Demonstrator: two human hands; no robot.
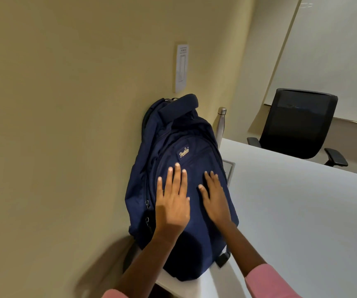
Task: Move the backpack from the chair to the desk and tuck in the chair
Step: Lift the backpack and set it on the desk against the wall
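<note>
Nearest the camera, two pink sleeves at the bottom edge, bare forearms reaching up and away from them. Left to right from there: a plain yellowish wall filling the left side, with a white switch plate fixed on it above the bag. Against that wall, a dark blue backpack, standing upright on the white desk at its left end, top handle up, small logo patch on the front pocket, a strap end trailing at the lower right.

Left hand flat on the front of the backpack, fingers spread and extended, palm pressed to the fabric, nothing clamped. Just right of it, right hand likewise flat on the front panel, fingers apart and laid along the cloth, gripping nothing. Both hands side by side near the middle of the bag, below the logo patch, the bag between them and the wall.

Behind the bag's right shoulder, a metal bottle upright, partly hidden. Further right, beyond the far edge of the desk, a black mesh-backed office chair with armrests, facing the desk, well apart from the hands. Behind it, a pale whiteboard-like panel.
</note>
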